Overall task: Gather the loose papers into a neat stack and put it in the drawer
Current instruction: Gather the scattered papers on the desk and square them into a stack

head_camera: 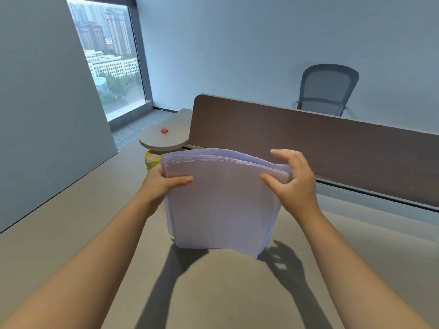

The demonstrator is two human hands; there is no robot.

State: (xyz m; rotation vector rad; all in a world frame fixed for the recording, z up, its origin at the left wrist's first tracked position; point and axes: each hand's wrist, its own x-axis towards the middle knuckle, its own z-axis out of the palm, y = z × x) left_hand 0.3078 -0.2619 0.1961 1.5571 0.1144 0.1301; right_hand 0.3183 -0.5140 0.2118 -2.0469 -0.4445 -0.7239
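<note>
A stack of white papers [221,205] stands upright on its lower edge on the grey desk [71,233], slightly bowed at the top. My left hand [164,184] grips the stack's upper left side, thumb across the front sheet. On the upper right corner sits my right hand [294,181], thumb in front and fingers curled over the top edge. The sheet edges at the bottom look a little uneven. No drawer is visible.
A brown divider panel [308,143] runs along the desk's far side, with a mesh office chair [327,91] behind it. A small round side table [164,138] carries a pink object [164,129]; something yellow [152,160] sits below it. A grey partition stands at left.
</note>
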